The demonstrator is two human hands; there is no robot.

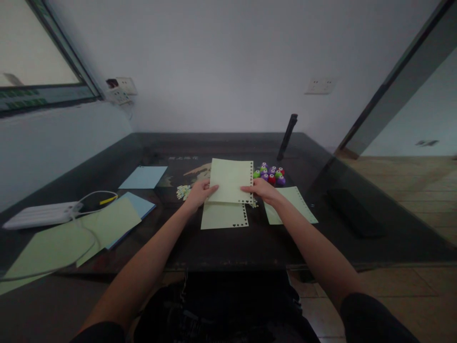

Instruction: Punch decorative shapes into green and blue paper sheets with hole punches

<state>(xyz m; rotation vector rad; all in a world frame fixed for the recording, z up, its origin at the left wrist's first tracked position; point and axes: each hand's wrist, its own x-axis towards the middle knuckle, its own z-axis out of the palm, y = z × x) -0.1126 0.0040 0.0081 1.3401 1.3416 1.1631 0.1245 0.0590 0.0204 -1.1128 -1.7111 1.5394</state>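
Note:
Between them my left hand [200,192] and my right hand [263,188] hold a pale green sheet of paper [231,178] by its side edges, thumbs on top. Small shapes, hearts among them, are punched along its right and lower edges. Partly under it lies a second pale green sheet [222,217] with similar punched holes. A pile of small paper cut-outs [183,192] sits beside my left hand. Behind my right hand stand several small purple, green and red craft punches [271,175]. Another punched sheet [299,206] lies partly beneath my right forearm.
Blue paper [144,177] and large green sheets [103,226] lie on the left of the dark table [221,250]. A white power strip [43,215] with cables is there too. A black upright object [287,136] stands at the back right, and a dark flat object [352,212] lies at right.

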